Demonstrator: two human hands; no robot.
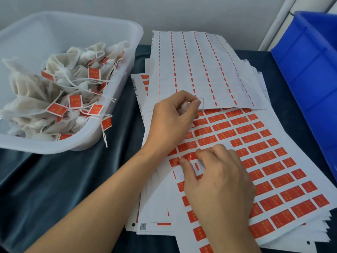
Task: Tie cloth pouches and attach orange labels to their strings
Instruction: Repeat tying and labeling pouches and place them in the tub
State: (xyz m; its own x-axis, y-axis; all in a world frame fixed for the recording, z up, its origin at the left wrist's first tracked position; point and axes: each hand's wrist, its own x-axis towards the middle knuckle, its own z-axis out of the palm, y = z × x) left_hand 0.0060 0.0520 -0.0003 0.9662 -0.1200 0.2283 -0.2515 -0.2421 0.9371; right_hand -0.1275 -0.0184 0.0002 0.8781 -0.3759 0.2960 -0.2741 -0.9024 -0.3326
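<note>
Two hands are at work over the sticker sheets. My left hand (173, 114) is curled around a small cloth pouch (183, 108), of which only the bunched white top shows between my fingers, and its white string (201, 103) loops up and hangs over my forefinger. My right hand (217, 176) is lower down, fingers bent, with the thumb and fingertips (198, 152) pressing at an orange label (189, 156) on the top label sheet (273, 161); I cannot tell whether the label is already lifted off the backing. That sheet carries rows of orange labels, with a bare patch just under my right hand. Above it lies a used backing sheet (200, 70) showing only thin orange strips, on top of a fanned stack of more sheets. To my left, on the dark tabletop (63, 179), stands a clear plastic tub (118, 39) heaped with finished pouches (60, 84), tied and tagged with orange labels, a few strings trailing over its rim. A blue bin (310, 70) stands at the right edge.
</note>
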